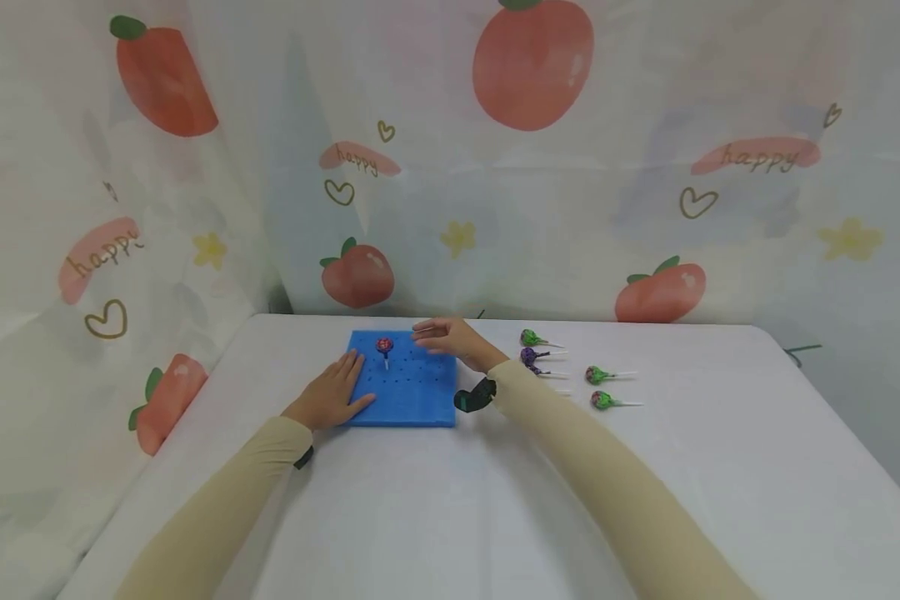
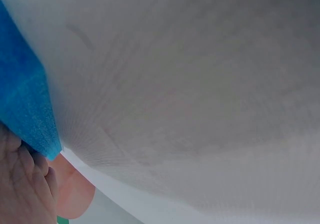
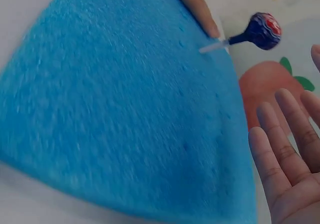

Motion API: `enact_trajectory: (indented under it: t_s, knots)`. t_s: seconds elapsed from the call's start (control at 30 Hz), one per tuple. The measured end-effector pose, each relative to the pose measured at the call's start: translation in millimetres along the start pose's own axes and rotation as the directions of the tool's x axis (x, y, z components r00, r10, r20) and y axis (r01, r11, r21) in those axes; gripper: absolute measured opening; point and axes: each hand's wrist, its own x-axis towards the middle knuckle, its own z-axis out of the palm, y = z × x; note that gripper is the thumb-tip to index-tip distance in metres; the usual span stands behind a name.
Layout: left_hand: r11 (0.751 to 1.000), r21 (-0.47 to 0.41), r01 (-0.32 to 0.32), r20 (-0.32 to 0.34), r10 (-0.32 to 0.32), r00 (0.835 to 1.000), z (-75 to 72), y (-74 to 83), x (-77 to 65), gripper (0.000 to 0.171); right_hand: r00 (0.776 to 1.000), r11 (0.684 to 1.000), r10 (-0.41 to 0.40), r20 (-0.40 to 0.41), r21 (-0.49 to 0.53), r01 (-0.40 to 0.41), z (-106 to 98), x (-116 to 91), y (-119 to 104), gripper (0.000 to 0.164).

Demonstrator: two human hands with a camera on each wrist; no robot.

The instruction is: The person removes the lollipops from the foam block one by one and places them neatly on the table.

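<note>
A blue foam board (image 1: 412, 404) dotted with small holes lies on the table. One lollipop (image 1: 384, 345) in a red and dark blue wrapper stands upright by its white stick in the board's back left part. My left hand (image 1: 330, 396) rests flat on the board's left edge, fingers spread. Over the back right part of the board hovers my right hand (image 1: 450, 340), fingers extended and holding nothing. In the right wrist view, a gap separates that hand (image 3: 295, 169) from the lollipop (image 3: 265, 31). The left wrist view catches only the board's corner (image 2: 30, 103) and part of a hand.
Right of the board lie several lollipops: a green one (image 1: 529, 337) at the back, purple ones (image 1: 528, 356) in front of it, partly hidden by my right forearm, and two green ones (image 1: 596, 375) farther right. A printed curtain (image 1: 540, 233) hangs behind the white table (image 1: 390, 517).
</note>
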Motion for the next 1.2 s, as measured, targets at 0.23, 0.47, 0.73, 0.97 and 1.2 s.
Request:
enact_trajectory:
  t_s: [0.23, 0.47, 0.73, 0.97, 1.2]
  knots:
    - [1.000, -0.007, 0.008, 0.004, -0.008, 1.000, -1.2, 0.3, 0.1, 0.080, 1.000, 0.998, 0.018, 0.007, 0.058, -0.018, 17.6, 10.7, 6.0, 0.047]
    - [1.000, 0.011, -0.005, 0.004, 0.005, 1.000, 1.3, -1.6, 1.3, 0.079, 0.999, 0.993, 0.036, -0.013, 0.113, -0.034, 34.2, 17.0, 11.0, 0.046]
    - [1.000, 0.010, -0.010, -0.009, 0.010, 1.000, 2.8, -3.1, 2.8, 0.080, 0.997, 0.990, 0.062, -0.038, 0.129, -0.056, 50.7, 22.1, 8.6, 0.049]
    - [0.999, 0.043, -0.008, -0.012, 0.009, 1.000, 4.3, -4.2, 4.8, 0.081, 0.997, 0.989, 0.065, -0.048, 0.135, -0.058, 60.4, 25.6, 7.5, 0.048]
    - [0.999, 0.048, -0.020, -0.013, 0.020, 1.000, 2.3, -2.0, 3.1, 0.080, 0.996, 0.992, 0.075, -0.056, 0.104, -0.069, 61.2, 22.8, 6.7, 0.041]
